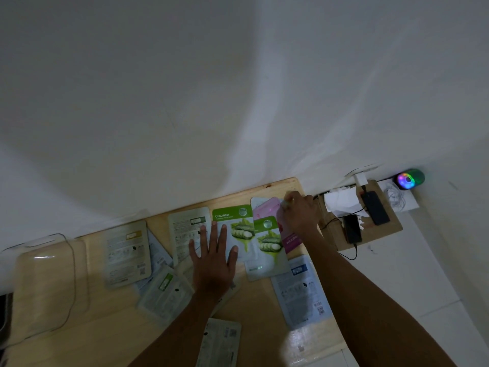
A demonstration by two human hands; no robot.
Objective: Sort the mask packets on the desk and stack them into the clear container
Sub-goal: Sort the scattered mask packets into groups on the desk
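Observation:
Several mask packets lie scattered on the wooden desk [111, 337]. Two green cucumber packets [239, 229] overlap near the desk's far edge, with a pink packet [267, 207] behind them. My left hand [213, 256] rests flat, fingers spread, on the left cucumber packet and the grey packet [185, 229] beside it. My right hand [300, 211] is closed on the top corner of the pink packet at the far right. More grey and blue packets lie face down around them. The clear container [50, 282] stands at the desk's left end.
Right of the desk a cardboard box [389, 229] holds two phones [375, 207] with a cable, and crumpled paper. A glowing multicoloured gadget [408, 179] sits by the wall. A white wall runs along the desk's far edge. The scene is dim.

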